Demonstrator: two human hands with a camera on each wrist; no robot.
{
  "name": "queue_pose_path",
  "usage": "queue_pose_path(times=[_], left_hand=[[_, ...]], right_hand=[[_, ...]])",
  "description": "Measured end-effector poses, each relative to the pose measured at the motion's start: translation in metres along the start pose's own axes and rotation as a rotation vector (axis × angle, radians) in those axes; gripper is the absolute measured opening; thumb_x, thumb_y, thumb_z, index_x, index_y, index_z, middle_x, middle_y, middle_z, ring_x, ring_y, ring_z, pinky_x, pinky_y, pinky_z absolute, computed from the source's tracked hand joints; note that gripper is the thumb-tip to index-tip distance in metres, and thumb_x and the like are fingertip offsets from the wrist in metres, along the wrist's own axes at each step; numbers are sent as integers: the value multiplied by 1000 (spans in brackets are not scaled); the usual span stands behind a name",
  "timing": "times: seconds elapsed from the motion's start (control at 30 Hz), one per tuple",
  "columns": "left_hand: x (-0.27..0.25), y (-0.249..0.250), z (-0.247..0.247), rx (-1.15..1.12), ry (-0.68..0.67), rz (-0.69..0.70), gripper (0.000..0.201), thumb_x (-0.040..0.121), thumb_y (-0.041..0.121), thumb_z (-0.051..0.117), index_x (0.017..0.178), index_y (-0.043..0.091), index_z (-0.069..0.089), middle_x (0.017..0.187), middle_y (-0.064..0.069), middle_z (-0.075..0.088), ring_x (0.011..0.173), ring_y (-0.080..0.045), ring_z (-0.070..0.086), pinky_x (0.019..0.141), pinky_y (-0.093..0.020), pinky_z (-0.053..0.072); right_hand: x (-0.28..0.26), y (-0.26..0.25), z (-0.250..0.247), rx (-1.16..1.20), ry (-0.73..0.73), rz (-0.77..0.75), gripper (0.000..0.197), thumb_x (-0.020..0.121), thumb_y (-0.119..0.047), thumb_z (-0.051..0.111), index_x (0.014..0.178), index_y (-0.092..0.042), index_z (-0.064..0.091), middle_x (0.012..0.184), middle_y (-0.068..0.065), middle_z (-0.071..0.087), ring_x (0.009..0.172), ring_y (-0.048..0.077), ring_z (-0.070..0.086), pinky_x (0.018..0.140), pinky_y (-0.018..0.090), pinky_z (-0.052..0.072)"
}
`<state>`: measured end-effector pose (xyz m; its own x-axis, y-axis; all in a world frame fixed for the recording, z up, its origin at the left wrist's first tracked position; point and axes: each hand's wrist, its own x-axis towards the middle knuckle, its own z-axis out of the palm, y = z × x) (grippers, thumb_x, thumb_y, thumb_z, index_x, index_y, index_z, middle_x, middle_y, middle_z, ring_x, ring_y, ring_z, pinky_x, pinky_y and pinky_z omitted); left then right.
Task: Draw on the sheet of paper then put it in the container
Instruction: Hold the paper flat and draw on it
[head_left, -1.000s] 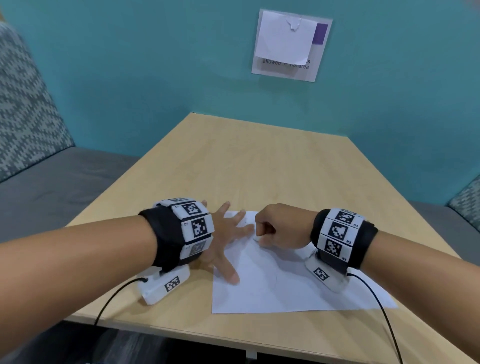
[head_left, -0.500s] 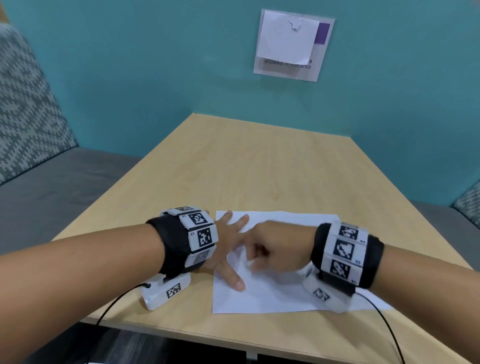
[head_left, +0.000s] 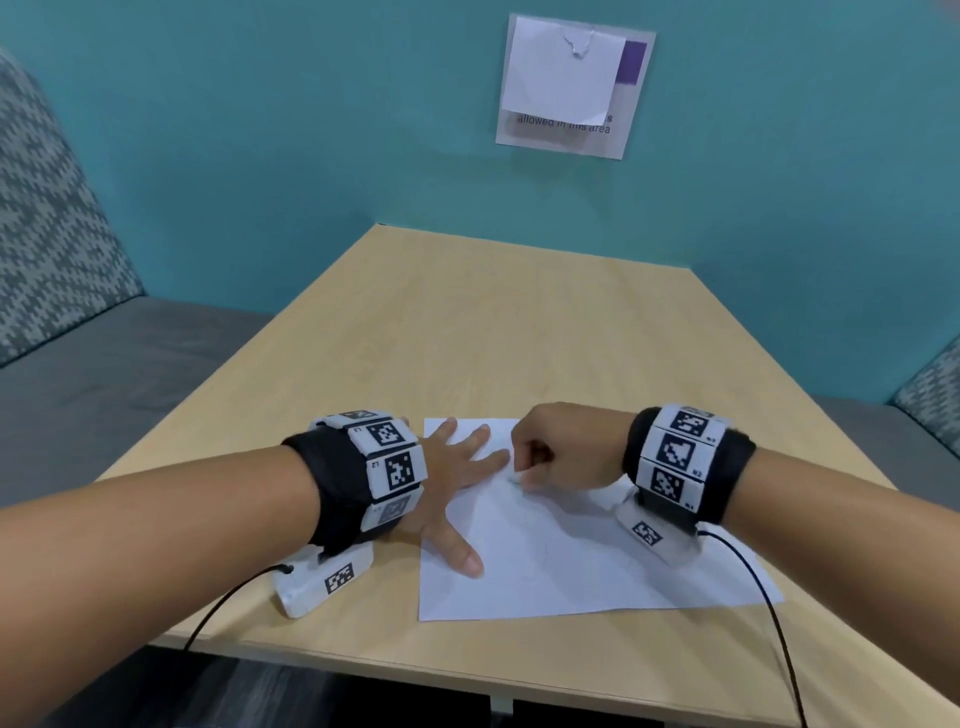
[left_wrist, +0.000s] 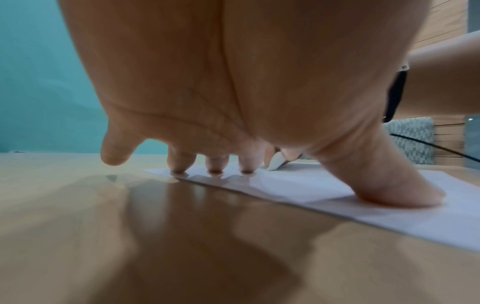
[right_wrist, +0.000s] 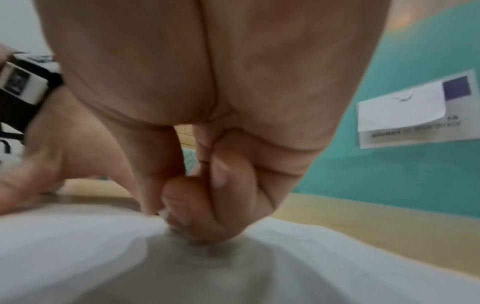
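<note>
A white sheet of paper (head_left: 571, 566) lies flat near the front edge of the wooden table (head_left: 519, 322). My left hand (head_left: 457, 478) presses on the sheet's left side with straight, spread fingers (left_wrist: 214, 164) and thumb (left_wrist: 384, 185). My right hand (head_left: 561, 457) is curled into a fist over the sheet's upper middle. It pinches a small white drawing tool (head_left: 517, 475), whose tip (left_wrist: 275, 164) touches the paper (left_wrist: 389, 209) next to my left index finger. Faint lines show on the sheet. In the right wrist view the fingers (right_wrist: 197, 205) are bunched down on the paper (right_wrist: 78, 257). No container is in view.
A teal wall stands behind the table with a sign and a white note (head_left: 566, 73) stuck on it. Grey cushioned benches (head_left: 119, 374) flank the table left and right. Cables run from both wrist cameras over the table's front edge.
My right hand slid a little nearer over the sheet half a second ago, then back up beside my left fingertips. My left hand stayed pressed in place.
</note>
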<state>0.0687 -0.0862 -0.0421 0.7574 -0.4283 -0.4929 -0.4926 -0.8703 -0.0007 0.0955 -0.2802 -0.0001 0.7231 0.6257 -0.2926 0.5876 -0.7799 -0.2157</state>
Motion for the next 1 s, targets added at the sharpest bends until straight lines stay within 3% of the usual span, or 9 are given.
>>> queue_pose_path(times=[0.13, 0.27, 0.37, 0.47, 0.53, 0.7, 0.8, 0.9, 1.0], left_hand=[[0, -1, -1, -14, 5, 27, 123, 68, 82, 63, 148, 51, -24, 163, 7, -27, 151, -32, -20, 113, -72, -2], [0, -1, 1, -2, 0, -1, 125, 67, 84, 61, 150, 46, -24, 162, 9, -28, 150, -30, -22, 114, -70, -2], [1, -1, 1, -28, 1, 3, 124, 68, 82, 64, 150, 47, -24, 162, 8, -28, 150, -30, -22, 115, -69, -4], [1, -1, 1, -25, -2, 9, 125, 68, 82, 64, 151, 44, -23, 162, 8, -27, 150, -30, -22, 115, -67, -4], [0, -1, 0, -35, -2, 3, 125, 68, 82, 63, 152, 44, -22, 162, 9, -28, 150, -29, -23, 115, -67, -4], [0, -1, 0, -43, 1, 10, 125, 69, 80, 64, 152, 45, -22, 162, 9, -28, 150, -29, -23, 116, -67, -4], [-2, 0, -2, -27, -4, 5, 124, 69, 82, 63, 152, 44, -21, 162, 10, -27, 150, -28, -22, 117, -66, -3], [-3, 0, -2, -38, -2, 1, 123, 70, 80, 63, 152, 44, -21, 162, 9, -27, 150, -29, -23, 116, -67, -5], [-2, 1, -2, -45, -1, 16, 123, 71, 78, 65, 152, 44, -21, 162, 8, -27, 150, -29, -23, 116, -67, -5]], right_hand=[[-13, -22, 17, 4, -114, -119, 18, 85, -22, 62, 90, -4, 65, 84, 12, 67, 71, 23, 57, 69, 33, 47], [-2, 2, -3, -3, -14, 9, 15, 86, -22, 64, 84, -8, 65, 71, 0, 60, 60, 10, 46, 59, 23, 41], [-8, -10, 10, 9, -70, -55, 18, 85, -22, 63, 86, -4, 64, 76, 9, 65, 62, 13, 47, 61, 26, 42], [-11, -8, 9, 26, -78, -67, 11, 87, -25, 64, 84, -14, 64, 71, -10, 59, 62, 7, 50, 62, 22, 42], [-6, 4, -1, 2, -22, 2, 11, 88, -26, 64, 82, -17, 63, 68, -13, 55, 61, 4, 48, 62, 23, 39], [-14, -13, 13, 0, -98, -69, 17, 86, -25, 63, 89, -8, 66, 79, 2, 65, 69, 15, 54, 68, 29, 46], [-9, 1, 0, -16, -32, 15, 23, 86, -25, 62, 90, -3, 67, 85, 12, 68, 68, 21, 52, 69, 33, 47], [-10, -4, 2, -17, -38, 12, 21, 86, -23, 61, 90, -3, 66, 85, 12, 68, 68, 17, 50, 68, 32, 46], [-19, -21, 17, 0, -103, -88, 15, 87, -24, 61, 89, -9, 65, 79, 1, 65, 70, 14, 53, 70, 29, 47]])
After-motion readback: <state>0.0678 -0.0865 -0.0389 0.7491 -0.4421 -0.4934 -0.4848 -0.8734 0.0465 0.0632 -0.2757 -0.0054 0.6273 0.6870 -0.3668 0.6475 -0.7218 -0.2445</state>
